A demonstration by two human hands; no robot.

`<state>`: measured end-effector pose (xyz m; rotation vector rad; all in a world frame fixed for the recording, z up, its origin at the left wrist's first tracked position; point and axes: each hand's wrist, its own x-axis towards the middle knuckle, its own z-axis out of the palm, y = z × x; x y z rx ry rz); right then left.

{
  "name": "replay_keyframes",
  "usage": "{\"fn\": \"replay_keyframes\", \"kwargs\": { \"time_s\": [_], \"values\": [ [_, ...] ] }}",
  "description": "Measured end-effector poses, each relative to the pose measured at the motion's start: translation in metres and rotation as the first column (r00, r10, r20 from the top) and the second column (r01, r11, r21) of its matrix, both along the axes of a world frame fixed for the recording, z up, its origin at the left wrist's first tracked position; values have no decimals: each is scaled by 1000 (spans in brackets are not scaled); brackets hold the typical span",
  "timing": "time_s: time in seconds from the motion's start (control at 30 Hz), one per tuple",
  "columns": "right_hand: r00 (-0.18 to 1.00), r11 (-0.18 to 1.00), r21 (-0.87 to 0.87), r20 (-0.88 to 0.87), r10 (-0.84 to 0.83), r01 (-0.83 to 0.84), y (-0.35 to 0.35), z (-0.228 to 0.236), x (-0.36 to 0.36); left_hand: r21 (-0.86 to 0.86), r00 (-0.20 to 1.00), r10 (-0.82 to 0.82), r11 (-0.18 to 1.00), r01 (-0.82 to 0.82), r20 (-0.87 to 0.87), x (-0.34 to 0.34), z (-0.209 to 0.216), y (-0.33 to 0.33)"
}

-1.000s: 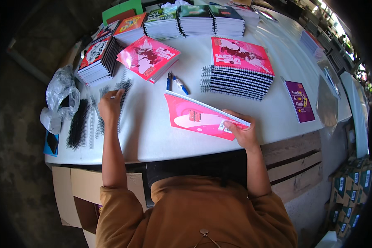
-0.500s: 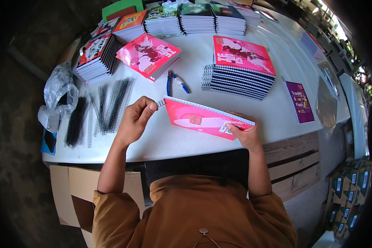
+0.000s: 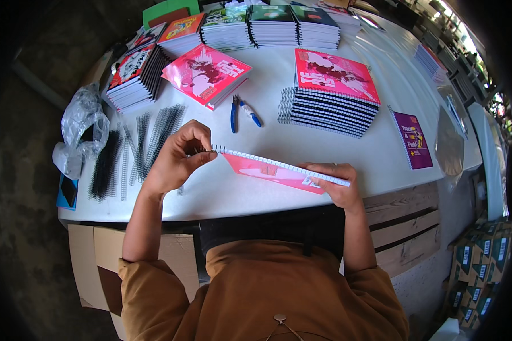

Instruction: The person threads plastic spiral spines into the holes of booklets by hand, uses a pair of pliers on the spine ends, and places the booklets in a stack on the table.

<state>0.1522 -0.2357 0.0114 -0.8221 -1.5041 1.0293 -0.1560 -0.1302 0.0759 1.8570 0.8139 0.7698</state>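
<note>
My left hand [image 3: 179, 159] pinches a dark wire spiral coil [image 3: 217, 150], which lies in line with the holed edge of a pink notebook [image 3: 267, 171]. The coil's end meets the left corner of that edge; how far it is threaded I cannot tell. At the notebook's other end, my right hand [image 3: 338, 183] grips it, thumb on the pink cover. The notebook is tilted, its holed edge up. Beyond it on the table lie blue-handled pliers [image 3: 234, 116]. Loose spiral coils [image 3: 159, 139] are spread beside my left hand.
A stack of spiral-bound pink notebooks [image 3: 335, 74] stands at right; another pink stack [image 3: 205, 74] sits left of it. Bound books [image 3: 224, 31] line the back. A purple notebook [image 3: 409, 139] lies right. A clear plastic bag [image 3: 79, 125] rests at the table's left edge.
My left hand has turned and shifted slightly left and up, with the coil now more level with the notebook's edge. The notebook has tipped, showing more of its holed edge and less cover.
</note>
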Motion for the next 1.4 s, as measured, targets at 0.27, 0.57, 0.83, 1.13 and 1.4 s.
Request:
{"fn": "replay_keyframes", "kwargs": {
  "time_s": [0.27,0.57,0.83,1.13,1.4],
  "values": [
    [983,986,-40,94,-155,159,-6,-5,-7,360,873,-5,910,207,-488,18,40,-5],
    [965,981,173,233,-125,85,-3,-4,-10,652,732,308,720,239,-608,35,55,-18],
    [948,945,303,245,-203,124,-6,-5,-14,623,726,241,715,316,-644,34,61,-18],
    [941,917,364,221,-257,165,-10,-10,-19,886,758,527,443,140,-384,39,13,-22],
    [927,859,492,239,-290,142,-13,-11,-35,987,888,459,-148,64,12,10,-79,-8]
  ]
}}
